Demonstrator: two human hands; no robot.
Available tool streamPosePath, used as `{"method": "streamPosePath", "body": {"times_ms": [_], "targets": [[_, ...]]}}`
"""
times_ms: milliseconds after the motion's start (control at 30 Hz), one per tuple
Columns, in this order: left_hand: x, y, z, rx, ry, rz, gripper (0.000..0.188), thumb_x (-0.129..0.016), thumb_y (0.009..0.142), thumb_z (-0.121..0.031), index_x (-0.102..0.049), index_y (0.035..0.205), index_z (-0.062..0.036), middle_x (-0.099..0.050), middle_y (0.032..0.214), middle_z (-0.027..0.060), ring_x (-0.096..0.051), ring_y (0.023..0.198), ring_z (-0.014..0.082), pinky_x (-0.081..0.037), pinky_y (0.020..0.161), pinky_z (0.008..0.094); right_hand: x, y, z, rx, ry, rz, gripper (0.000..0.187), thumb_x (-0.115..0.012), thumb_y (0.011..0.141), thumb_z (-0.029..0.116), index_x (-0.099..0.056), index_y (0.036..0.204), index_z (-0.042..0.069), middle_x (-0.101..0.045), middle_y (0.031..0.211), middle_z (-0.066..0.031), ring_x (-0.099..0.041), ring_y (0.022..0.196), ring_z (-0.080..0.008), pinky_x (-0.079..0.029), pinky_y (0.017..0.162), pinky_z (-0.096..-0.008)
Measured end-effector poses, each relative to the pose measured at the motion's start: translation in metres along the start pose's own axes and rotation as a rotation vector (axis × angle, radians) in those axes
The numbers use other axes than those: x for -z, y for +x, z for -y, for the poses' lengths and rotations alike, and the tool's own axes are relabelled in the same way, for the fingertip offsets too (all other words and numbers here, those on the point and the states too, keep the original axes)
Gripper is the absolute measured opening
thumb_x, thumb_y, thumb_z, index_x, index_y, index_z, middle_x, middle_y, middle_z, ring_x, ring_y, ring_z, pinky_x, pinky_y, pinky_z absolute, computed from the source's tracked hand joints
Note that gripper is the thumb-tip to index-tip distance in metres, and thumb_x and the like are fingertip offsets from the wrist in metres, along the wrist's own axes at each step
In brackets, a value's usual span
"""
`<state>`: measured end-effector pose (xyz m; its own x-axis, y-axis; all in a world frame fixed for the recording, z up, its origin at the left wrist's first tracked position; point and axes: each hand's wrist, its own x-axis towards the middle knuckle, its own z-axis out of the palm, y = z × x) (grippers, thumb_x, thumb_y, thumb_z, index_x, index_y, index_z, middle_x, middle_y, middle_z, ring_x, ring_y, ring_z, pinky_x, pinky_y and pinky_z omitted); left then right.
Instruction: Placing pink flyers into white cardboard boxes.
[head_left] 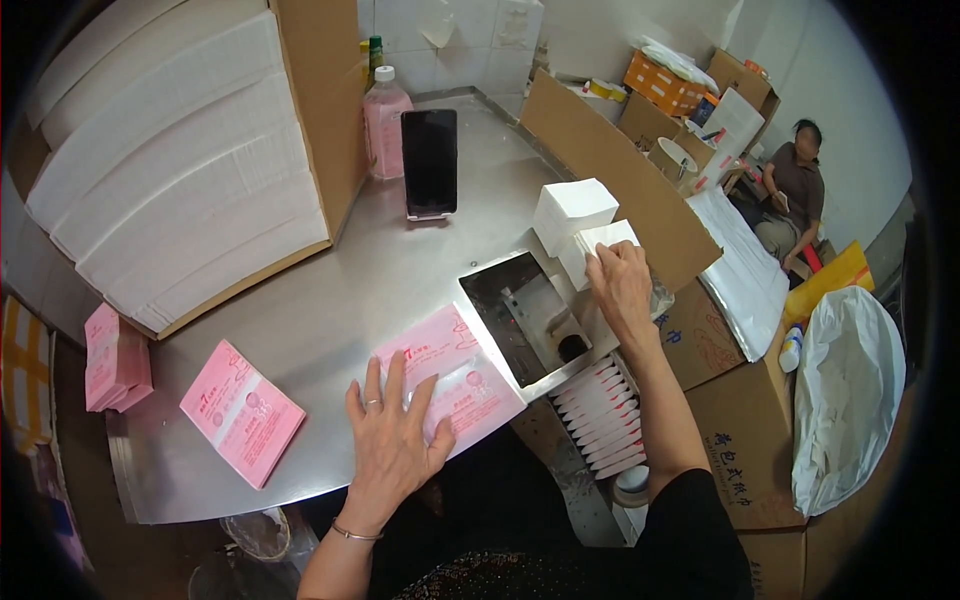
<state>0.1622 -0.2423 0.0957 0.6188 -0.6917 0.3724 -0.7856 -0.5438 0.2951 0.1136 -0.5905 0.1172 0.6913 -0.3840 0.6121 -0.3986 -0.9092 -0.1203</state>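
Note:
My left hand (390, 440) lies flat with its fingers spread on a pink printed plastic bag (465, 345), which lies beside a rectangular metal-framed opening (510, 380) in the steel table. To the right of that opening, my right hand (622, 290) has its fingers and thumb closed on the near end of a stack of white folded tissues (608, 235). Another white tissue stack (575, 208) stands just behind it. Below my right wrist, a row of several filled packs (600, 415) with white and red edges sits in a channel.
A pink stack of bags (243, 410) lies on the left; more pink bundles (115, 360) stand at the table's left edge. A large carton of white sheets (190, 190), a phone on a stand (429, 165) and a bottle (386, 125) stand behind. Cartons (740, 440) and a seated person (795, 190) are right.

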Motion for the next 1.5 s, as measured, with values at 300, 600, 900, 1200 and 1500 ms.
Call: {"method": "streamPosePath", "body": {"times_ms": [300, 600, 900, 1200, 1500], "targets": [[0.000, 0.000, -0.001, 0.004, 0.001, -0.005, 0.049, -0.063, 0.083, -0.033, -0.062, 0.126, -0.0082, -0.044, 0.142, 0.0262, -0.040, 0.131, 0.0483, -0.028, 0.105, 0.0618, -0.014, 0.002, -0.014, -0.029, 0.026, -0.059, 0.038, -0.060, 0.081, 0.007, -0.062, 0.118, -0.003, -0.062, 0.110, -0.0191, -0.055, 0.108, -0.0341, -0.044, 0.090, -0.0450], [-0.003, -0.004, 0.009, -0.015, -0.016, -0.013, 0.052, -0.067, 0.080, -0.031, -0.060, 0.126, -0.0065, -0.042, 0.142, 0.0271, -0.037, 0.132, 0.0476, -0.028, 0.105, 0.0620, 0.022, -0.088, 0.120, 0.729, 0.428, 0.198, 0.036, -0.059, 0.080, 0.004, -0.061, 0.116, 0.000, -0.062, 0.117, -0.0222, -0.062, 0.107, -0.0367, -0.042, 0.098, -0.0577], [-0.007, 0.012, -0.004, 0.166, 0.141, -0.199, 0.066, -0.072, 0.072, -0.037, -0.056, 0.129, -0.0081, -0.036, 0.148, 0.0253, -0.035, 0.133, 0.0445, -0.031, 0.103, 0.0532, 0.003, -0.072, 0.186, 0.714, 0.504, 0.405, 0.026, -0.060, 0.077, 0.012, -0.061, 0.100, 0.002, -0.058, 0.102, -0.0156, -0.058, 0.103, -0.0308, -0.024, 0.111, -0.0643], [-0.005, 0.012, -0.014, 0.083, 0.087, 0.059, 0.055, -0.069, 0.080, -0.038, -0.061, 0.128, -0.0117, -0.054, 0.107, 0.0147, -0.049, 0.087, 0.0295, -0.037, 0.072, 0.0404, -0.001, -0.007, 0.012, 0.083, -0.232, -0.145, 0.028, -0.066, 0.086, 0.018, -0.065, 0.106, 0.000, -0.059, 0.090, -0.0128, -0.057, 0.089, -0.0312, -0.040, 0.084, -0.0450], [-0.004, 0.029, -0.008, -0.048, 0.187, -0.079, 0.054, -0.070, 0.078, -0.044, -0.061, 0.116, -0.0061, -0.053, 0.120, 0.0213, -0.049, 0.110, 0.0378, -0.036, 0.088, 0.0525, -0.007, -0.002, -0.004, 0.010, -0.046, -0.040, 0.012, -0.059, 0.088, 0.009, -0.068, 0.086, 0.000, -0.059, 0.080, -0.0148, -0.056, 0.084, -0.0320, -0.043, 0.078, -0.0460]]}}
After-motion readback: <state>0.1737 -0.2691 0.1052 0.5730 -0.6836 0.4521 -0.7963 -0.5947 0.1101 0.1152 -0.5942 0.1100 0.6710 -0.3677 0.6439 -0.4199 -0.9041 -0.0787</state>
